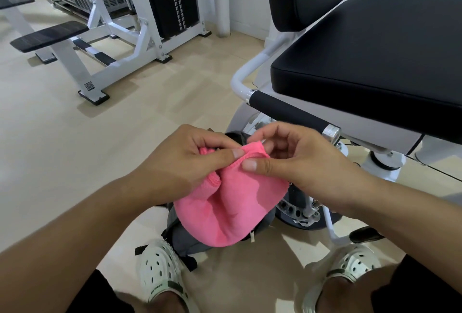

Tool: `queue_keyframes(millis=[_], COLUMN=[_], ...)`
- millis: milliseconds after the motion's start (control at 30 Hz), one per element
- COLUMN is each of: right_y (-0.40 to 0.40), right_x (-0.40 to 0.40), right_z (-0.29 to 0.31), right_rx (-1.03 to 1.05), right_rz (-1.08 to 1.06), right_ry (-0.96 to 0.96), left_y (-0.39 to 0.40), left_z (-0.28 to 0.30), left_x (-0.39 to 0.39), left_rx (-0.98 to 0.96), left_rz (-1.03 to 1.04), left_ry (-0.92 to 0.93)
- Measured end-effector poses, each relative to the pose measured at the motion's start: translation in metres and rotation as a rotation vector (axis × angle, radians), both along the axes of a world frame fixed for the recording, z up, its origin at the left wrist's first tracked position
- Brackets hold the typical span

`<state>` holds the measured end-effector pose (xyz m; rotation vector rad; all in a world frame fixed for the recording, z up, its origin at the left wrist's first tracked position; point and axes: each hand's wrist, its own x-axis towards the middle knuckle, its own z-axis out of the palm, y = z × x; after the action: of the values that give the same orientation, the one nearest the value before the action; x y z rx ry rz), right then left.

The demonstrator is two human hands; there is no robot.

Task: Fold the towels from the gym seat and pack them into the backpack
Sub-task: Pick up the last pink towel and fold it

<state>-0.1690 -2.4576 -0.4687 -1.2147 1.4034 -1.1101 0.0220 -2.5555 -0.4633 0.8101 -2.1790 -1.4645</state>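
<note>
A pink towel point(232, 210) hangs doubled over between both hands, above a grey backpack point(185, 240) that stands on the floor between my feet. My left hand point(185, 160) pinches the towel's upper edge between thumb and fingers. My right hand point(292, 160) pinches the same edge just to the right, thumb on top. The towel hides most of the backpack and its opening. The black gym seat point(375, 62) at the right has nothing on its visible surface.
The seat's white frame and black padded handle point(290, 110) stand just beyond my hands. A white weight machine point(120, 37) with black pads stands at the back left. Beige floor point(75, 150) lies to the left. My white clogs point(160, 270) flank the backpack.
</note>
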Motion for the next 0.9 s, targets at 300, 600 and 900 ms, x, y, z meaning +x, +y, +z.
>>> queue_keyframes(millis=[300,600,900], right_y=[0.007,0.012,0.002], right_x=[0.002,0.0,-0.018], right_z=[0.015,-0.018,-0.044], right_rx=[-0.079,0.078,0.329], right_rz=[-0.029,-0.068,-0.249], right_ry=[0.077,0.069,-0.118], left_y=[-0.024,-0.087,-0.091], left_z=[0.008,-0.01,-0.017], left_x=[0.007,0.07,0.087], left_rx=[-0.188,-0.123,-0.016], left_rz=[0.36,0.397,0.359], left_ry=[-0.18,-0.516,-0.36])
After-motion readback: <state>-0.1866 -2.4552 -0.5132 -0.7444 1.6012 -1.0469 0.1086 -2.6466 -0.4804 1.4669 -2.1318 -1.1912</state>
